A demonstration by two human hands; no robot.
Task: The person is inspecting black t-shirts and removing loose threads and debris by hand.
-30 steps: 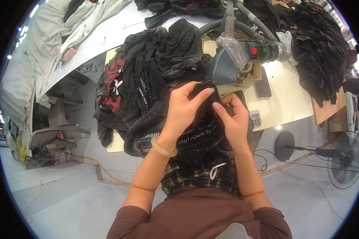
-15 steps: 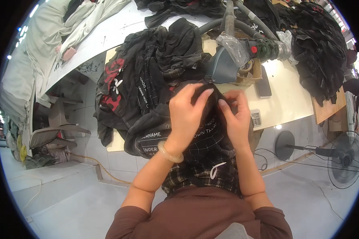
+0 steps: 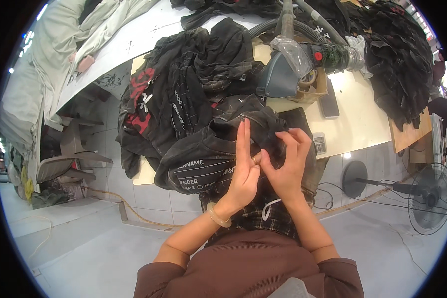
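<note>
A dark, faded garment (image 3: 198,164) with white printed lettering and grid lines lies bunched across the near table edge and over my lap. My left hand (image 3: 243,174), a pale bangle at its wrist, rests on the cloth. Its long fingers point straight away from me, and a ring shows near the thumb side. Just right of it, my right hand (image 3: 289,169) curls its fingers and thumb round a fold of the same garment. The thumb of the right hand meets the left hand's ringed finger. What lies beneath the fingers is partly hidden.
More black garments (image 3: 213,54) are heaped beyond. A grey machine head (image 3: 279,79) with hoses stands over the table beside a cardboard box (image 3: 317,89). A dark flat device (image 3: 329,102) lies right. A floor fan (image 3: 429,198) stands right, a chair (image 3: 69,159) left.
Both hands have come down toward me; my left fingers have straightened, where before they pinched the cloth. The garment has shifted, its upper edge dropping away from the machine head.
</note>
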